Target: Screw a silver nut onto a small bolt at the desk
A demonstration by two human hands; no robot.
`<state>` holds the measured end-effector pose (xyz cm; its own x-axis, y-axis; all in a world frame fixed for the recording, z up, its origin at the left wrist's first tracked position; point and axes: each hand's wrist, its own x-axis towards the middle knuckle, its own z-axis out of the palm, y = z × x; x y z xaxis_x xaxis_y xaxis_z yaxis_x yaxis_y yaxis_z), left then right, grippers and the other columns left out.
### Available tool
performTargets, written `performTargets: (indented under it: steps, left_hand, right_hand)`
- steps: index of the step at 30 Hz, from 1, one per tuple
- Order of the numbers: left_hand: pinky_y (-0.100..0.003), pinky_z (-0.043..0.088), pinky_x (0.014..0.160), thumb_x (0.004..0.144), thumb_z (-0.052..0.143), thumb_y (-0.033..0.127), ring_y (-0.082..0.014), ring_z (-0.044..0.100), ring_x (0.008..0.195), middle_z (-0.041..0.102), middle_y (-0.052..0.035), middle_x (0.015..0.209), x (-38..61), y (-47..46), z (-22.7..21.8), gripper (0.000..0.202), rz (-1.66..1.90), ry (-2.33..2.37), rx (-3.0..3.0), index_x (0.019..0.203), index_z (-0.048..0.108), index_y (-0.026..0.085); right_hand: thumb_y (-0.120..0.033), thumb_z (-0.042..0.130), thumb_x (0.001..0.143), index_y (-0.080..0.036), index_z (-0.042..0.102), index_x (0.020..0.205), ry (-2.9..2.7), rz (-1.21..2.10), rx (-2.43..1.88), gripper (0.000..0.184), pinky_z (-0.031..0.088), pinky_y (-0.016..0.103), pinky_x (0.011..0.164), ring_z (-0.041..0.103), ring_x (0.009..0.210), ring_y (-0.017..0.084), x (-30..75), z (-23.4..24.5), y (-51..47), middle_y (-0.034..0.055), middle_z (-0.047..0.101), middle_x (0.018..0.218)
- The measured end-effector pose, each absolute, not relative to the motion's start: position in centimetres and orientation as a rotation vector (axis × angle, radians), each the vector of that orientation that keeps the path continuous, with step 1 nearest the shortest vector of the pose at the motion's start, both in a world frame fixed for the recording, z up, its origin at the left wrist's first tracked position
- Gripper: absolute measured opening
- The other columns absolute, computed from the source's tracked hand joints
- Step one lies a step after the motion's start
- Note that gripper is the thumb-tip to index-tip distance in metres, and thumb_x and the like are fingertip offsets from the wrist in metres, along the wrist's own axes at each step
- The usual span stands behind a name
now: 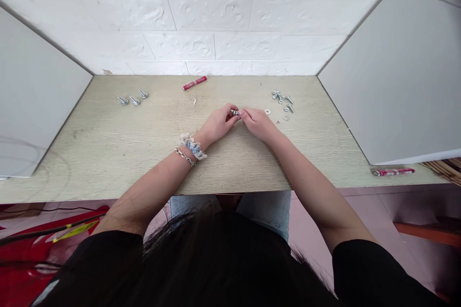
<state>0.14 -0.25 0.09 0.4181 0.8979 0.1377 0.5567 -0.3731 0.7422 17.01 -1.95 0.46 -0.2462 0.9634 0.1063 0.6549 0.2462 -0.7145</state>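
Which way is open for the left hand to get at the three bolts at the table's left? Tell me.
Probably yes: the left hand shares a small bolt with the right hand, and only bare table lies between it and the three bolts.

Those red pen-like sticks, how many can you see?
2. One red stick lies at the back of the table, near the wall. The other lies at the front right edge, beside the grey side panel. None seem hidden.
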Motion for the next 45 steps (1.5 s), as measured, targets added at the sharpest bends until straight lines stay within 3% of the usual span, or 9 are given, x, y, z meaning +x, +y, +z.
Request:
performTargets:
  steps: [5, 11, 14, 35, 45]
  left_hand:
    - [-0.026, 0.044, 0.071, 0.090, 0.056, 0.028, -0.0124, 0.056, 0.068, 0.063, 0.0021, 0.074, 0.15, -0.25, 0.06, 0.021, 0.729, 1.213, 2.082, 0.107, 0.059, 0.016]
    - [-0.027, 0.045, 0.072, 0.090, 0.053, 0.029, -0.0136, 0.058, 0.071, 0.065, 0.0004, 0.078, 0.11, -0.35, 0.14, 0.025, 0.680, 1.207, 2.130, 0.111, 0.060, 0.017]
    - [-0.027, 0.045, 0.073, 0.090, 0.051, 0.028, -0.0144, 0.059, 0.072, 0.066, -0.0004, 0.080, 0.05, -0.43, 0.19, 0.026, 0.661, 1.198, 2.146, 0.112, 0.060, 0.017]
    - [-0.030, 0.045, 0.076, 0.090, 0.047, 0.025, -0.0181, 0.061, 0.079, 0.067, -0.0036, 0.085, 0.00, -0.65, 0.58, 0.027, 0.581, 1.166, 2.236, 0.111, 0.062, 0.017]
    - [-0.029, 0.046, 0.078, 0.090, 0.050, 0.023, -0.0171, 0.061, 0.081, 0.067, -0.0014, 0.084, 0.00, -0.08, -0.14, 0.024, 0.618, 1.191, 2.176, 0.112, 0.058, 0.018]
  right_hand:
    - [-0.042, 0.036, 0.097, -0.020, 0.052, 0.077, -1.987, 0.727, -1.492, 0.033, 0.037, 0.030, 0.071, 0.055, 0.076, 0.017, 17.03, 0.37, -1.96, 0.0038, 0.065, 0.080]
    - [-0.038, 0.040, 0.095, -0.019, 0.062, 0.098, -1.999, 0.741, -1.492, 0.029, 0.040, 0.031, 0.078, 0.060, 0.092, 0.020, 17.04, 0.39, -2.03, 0.0071, 0.070, 0.102]
    - [-0.036, 0.041, 0.095, -0.018, 0.064, 0.101, -1.997, 0.739, -1.503, 0.029, 0.041, 0.031, 0.079, 0.061, 0.094, 0.021, 17.01, 0.49, -2.07, 0.0075, 0.070, 0.104]
    - [-0.033, 0.042, 0.095, -0.017, 0.065, 0.094, -2.053, 0.716, -1.557, 0.027, 0.040, 0.031, 0.076, 0.060, 0.091, 0.021, 16.94, 0.92, -2.14, 0.0082, 0.070, 0.100]
    - [-0.034, 0.043, 0.095, -0.018, 0.065, 0.102, -2.037, 0.715, -1.547, 0.028, 0.041, 0.031, 0.077, 0.060, 0.093, 0.021, 16.97, 0.92, -2.24, 0.0079, 0.071, 0.105]
